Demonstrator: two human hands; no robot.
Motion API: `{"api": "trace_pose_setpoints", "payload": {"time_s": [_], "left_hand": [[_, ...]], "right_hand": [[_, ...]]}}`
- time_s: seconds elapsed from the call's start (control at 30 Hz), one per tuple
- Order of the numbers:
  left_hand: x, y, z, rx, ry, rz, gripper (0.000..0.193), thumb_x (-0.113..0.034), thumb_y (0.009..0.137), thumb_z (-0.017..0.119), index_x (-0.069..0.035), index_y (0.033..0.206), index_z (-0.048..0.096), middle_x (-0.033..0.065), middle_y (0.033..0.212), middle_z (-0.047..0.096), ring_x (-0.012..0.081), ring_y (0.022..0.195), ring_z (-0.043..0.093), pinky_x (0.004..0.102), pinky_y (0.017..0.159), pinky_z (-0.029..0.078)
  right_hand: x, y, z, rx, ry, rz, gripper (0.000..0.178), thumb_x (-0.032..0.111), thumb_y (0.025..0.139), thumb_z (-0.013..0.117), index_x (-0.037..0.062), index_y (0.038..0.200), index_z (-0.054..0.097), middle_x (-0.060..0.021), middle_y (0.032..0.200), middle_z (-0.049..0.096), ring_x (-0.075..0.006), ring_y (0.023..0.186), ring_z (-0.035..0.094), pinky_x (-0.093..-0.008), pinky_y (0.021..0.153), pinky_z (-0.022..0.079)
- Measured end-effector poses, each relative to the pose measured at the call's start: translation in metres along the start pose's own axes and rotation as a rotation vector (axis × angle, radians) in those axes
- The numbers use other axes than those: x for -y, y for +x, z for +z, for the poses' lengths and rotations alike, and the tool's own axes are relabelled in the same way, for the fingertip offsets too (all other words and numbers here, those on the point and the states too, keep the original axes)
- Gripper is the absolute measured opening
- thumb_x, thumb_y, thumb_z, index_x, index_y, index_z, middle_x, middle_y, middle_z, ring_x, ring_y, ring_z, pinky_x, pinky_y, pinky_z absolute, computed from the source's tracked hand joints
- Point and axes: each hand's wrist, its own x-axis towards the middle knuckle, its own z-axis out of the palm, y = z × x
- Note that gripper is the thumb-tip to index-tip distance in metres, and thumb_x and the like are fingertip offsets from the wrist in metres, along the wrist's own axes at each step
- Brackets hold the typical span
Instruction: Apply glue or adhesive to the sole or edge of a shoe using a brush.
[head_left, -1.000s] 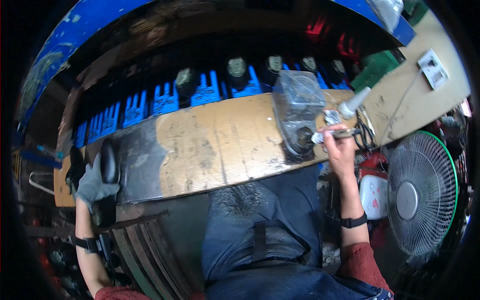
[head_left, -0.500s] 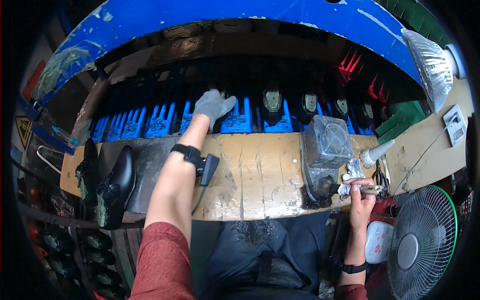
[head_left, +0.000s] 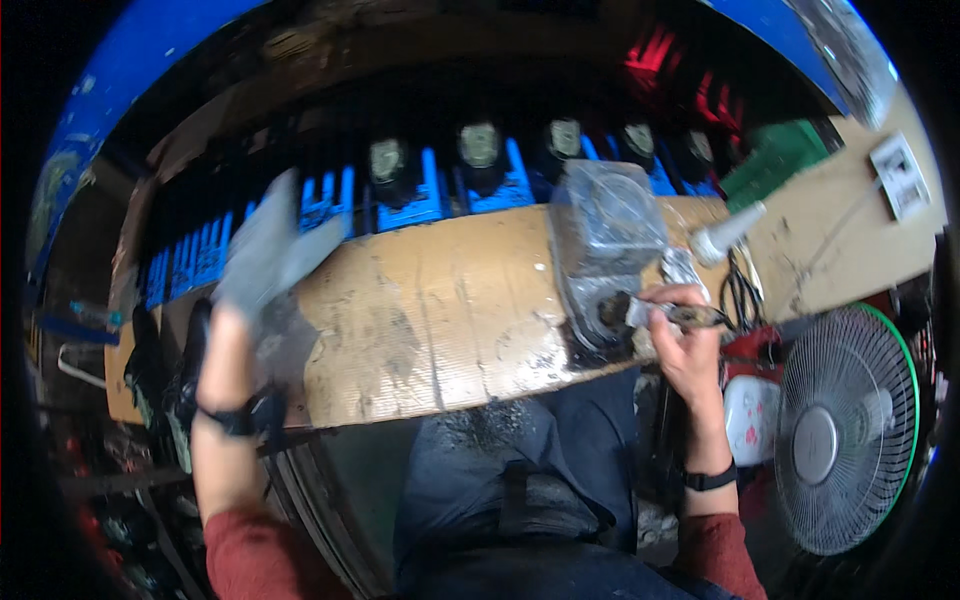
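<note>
We hold our left hand (head_left: 268, 255), in a grey glove, over the left part of the bench (head_left: 430, 320); it is blurred, unclenched and released, with the fingers stretched toward the blue racks (head_left: 410, 213) and the thumb set apart to the right. In our bare right hand (head_left: 687, 345) we grasp a brush (head_left: 692, 317), thumb and fingers closed round it near a white wrapping. The brush lies almost level, its head pointing left at the mouth of a blackened cup (head_left: 600, 340); we cannot tell whether the bristles touch what is inside. Just behind the cup, we see a cloudy see-through plastic box (head_left: 610, 220).

Beyond the bench edge, five dark shoes with pale greenish patches (head_left: 480, 147) stand in a row at the racks, to the right of our gloved hand. By our left forearm we make out a black shoe (head_left: 196, 350), partly covered by the arm, and another dark shoe (head_left: 148, 365) farther left.

Near our right hand are crumpled foil-like scraps (head_left: 680, 266), a whitish cone (head_left: 728, 235) lying tilted, and black-handled scissors (head_left: 741, 298). Farther right we have a wall socket (head_left: 900, 178) on the pale board, and below it a green-rimmed fan (head_left: 845, 430) beside a white box with red marks (head_left: 750, 418). We wear dark bands on both wrists and dark red sleeves (head_left: 715, 550).
</note>
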Motion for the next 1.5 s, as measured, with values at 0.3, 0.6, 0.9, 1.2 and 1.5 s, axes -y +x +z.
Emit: {"api": "trace_pose_setpoints", "payload": {"time_s": [0.3,0.6,0.9,1.2,1.5], "left_hand": [[0.175,-0.162,-0.062,0.481,0.690,-0.472,0.140,-0.046,0.049,0.088,-0.007,0.153,0.003,0.0314,0.142,0.038,0.0484,0.127,0.043,0.0509,0.103,0.040],[0.200,-0.189,-0.071,0.377,0.448,-0.442,0.138,-0.033,0.054,0.090,-0.018,0.155,-0.004,0.0334,0.125,0.051,0.0465,0.107,0.057,0.0444,0.090,0.049],[0.041,-0.197,-0.071,-0.346,0.048,0.028,0.122,-0.012,0.055,0.090,-0.007,0.153,0.016,0.0203,0.137,0.045,0.0350,0.122,0.047,0.0418,0.105,0.040],[-0.045,-0.198,0.058,-0.221,-1.405,-0.172,0.072,-0.034,0.085,0.063,0.003,0.142,0.037,0.0178,0.142,0.045,0.0277,0.132,0.042,0.0389,0.112,0.032],[-0.045,-0.243,0.080,-0.231,-0.473,0.357,0.049,-0.034,0.101,0.034,0.002,0.125,0.057,0.0235,0.131,0.054,0.0413,0.122,0.050,0.0501,0.107,0.034]], "right_hand": [[0.010,0.002,0.002,0.117,-0.056,-0.086,0.014,0.005,0.086,0.063,0.0013,0.099,0.059,-0.0139,0.095,0.066,-0.0293,0.087,0.065,-0.0346,0.079,0.050],[0.015,0.004,0.000,0.107,-0.083,-0.122,0.013,0.007,0.088,0.064,0.0001,0.099,0.060,-0.0140,0.097,0.067,-0.0272,0.089,0.066,-0.0337,0.080,0.051],[0.016,-0.002,-0.003,0.112,-0.151,-0.130,0.013,0.007,0.089,0.065,0.0002,0.099,0.062,-0.0136,0.094,0.067,-0.0263,0.086,0.066,-0.0333,0.078,0.050],[-0.007,-0.039,0.015,-0.267,0.371,0.158,0.007,0.009,0.098,0.055,0.0020,0.098,0.053,-0.0102,0.089,0.066,-0.0116,0.073,0.061,-0.0242,0.065,0.053],[0.051,-0.039,0.082,0.008,0.780,0.288,0.012,0.016,0.101,0.049,0.0052,0.095,0.049,-0.0132,0.091,0.068,-0.0133,0.067,0.063,-0.0250,0.058,0.052]]}}
